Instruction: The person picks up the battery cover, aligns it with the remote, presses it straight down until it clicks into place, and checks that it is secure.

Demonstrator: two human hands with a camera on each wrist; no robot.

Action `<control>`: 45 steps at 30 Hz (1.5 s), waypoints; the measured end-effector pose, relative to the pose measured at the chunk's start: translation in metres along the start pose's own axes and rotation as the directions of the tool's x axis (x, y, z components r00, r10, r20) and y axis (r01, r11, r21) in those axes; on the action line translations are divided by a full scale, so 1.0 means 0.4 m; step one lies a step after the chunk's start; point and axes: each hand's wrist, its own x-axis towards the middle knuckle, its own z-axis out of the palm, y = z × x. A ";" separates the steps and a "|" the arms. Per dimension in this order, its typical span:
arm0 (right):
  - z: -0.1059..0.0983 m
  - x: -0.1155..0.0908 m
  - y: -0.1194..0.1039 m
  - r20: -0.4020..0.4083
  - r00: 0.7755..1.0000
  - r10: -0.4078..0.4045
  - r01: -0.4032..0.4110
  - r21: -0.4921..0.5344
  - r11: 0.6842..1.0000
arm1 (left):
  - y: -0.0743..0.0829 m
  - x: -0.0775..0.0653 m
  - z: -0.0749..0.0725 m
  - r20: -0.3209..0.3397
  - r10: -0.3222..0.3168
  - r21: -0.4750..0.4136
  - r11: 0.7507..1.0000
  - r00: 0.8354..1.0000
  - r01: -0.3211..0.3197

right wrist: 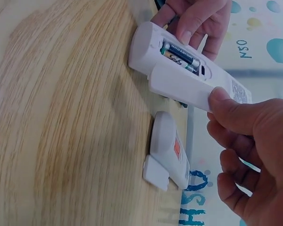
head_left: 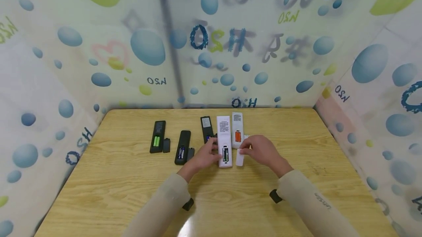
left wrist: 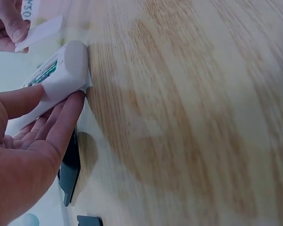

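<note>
A long white remote control lies back side up, its battery compartment uncovered and two batteries seated inside. My left hand holds it by the lower part, thumb on one side and fingers curled against its edge and underside. Between the thumb and fingers of my right hand is pinched a white battery cover, beside the compartment. In the right wrist view the cover overlaps the remote's near edge.
Right behind lies a shorter white remote with orange batteries and its loose cover. To the left are black remotes with open compartments and loose covers. A patterned wall borders the wooden table.
</note>
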 end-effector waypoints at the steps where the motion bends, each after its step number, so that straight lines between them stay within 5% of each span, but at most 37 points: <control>1: 0.001 0.002 -0.004 0.000 1.000 -0.009 0.009 -0.005 1.000 | 0.000 -0.001 0.000 0.001 -0.001 0.001 1.000 1.000 0.001; 28: 0.029 0.053 -0.069 -0.052 0.990 -0.132 0.129 -0.056 0.990 | -0.015 0.001 -0.001 0.063 0.006 -0.092 0.996 0.998 0.000; 45: 0.034 0.062 -0.083 -0.048 0.990 -0.135 0.130 -0.091 0.987 | -0.011 0.003 -0.003 0.065 0.000 -0.107 0.994 0.998 0.007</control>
